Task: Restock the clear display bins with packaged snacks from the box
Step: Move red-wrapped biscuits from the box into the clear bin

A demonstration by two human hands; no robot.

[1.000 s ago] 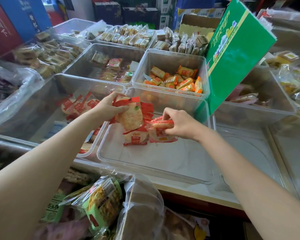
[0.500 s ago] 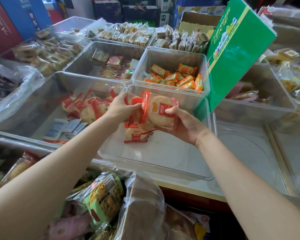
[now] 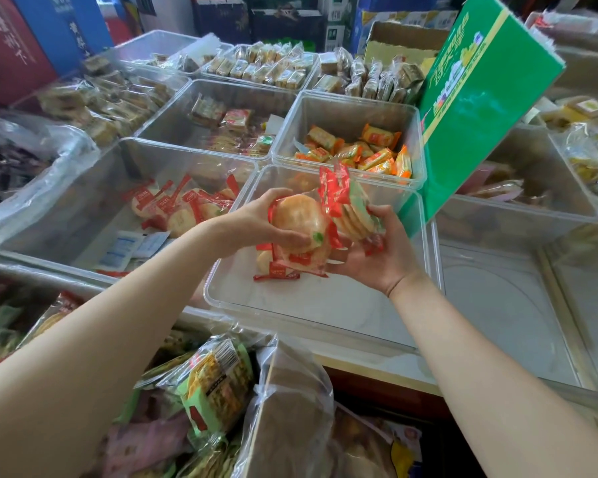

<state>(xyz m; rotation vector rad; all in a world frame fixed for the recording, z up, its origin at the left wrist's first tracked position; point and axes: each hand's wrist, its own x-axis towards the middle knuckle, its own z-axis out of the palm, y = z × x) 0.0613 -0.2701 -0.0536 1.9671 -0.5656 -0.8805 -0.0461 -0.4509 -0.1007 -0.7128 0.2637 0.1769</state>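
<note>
Both hands are over the near middle clear bin (image 3: 290, 312). My left hand (image 3: 256, 222) grips a round rice-cracker packet (image 3: 296, 219) with red edges from above. My right hand (image 3: 373, 257), palm up, holds another red-and-clear cracker packet (image 3: 346, 208) that stands tilted upward. The two packets touch. Under them, on the bin floor, lies one more red-labelled cracker packet (image 3: 277, 270). The bin to the left (image 3: 83, 188) holds several of the same red cracker packets (image 3: 176, 208). A green box (image 3: 480, 98) leans over the bins at the right.
Behind is a bin of orange-wrapped snacks (image 3: 359, 150) and more bins of wrapped biscuits (image 3: 266, 67). Clear bins (image 3: 497, 305) stand to the right. Bagged snacks (image 3: 214, 384) and a clear plastic bag (image 3: 290, 408) lie below the counter edge near me.
Both hands rose slightly from the bin. The right hand turned palm up and its packet now tilts upward. The left hand's packet swung round so that its round face shows.
</note>
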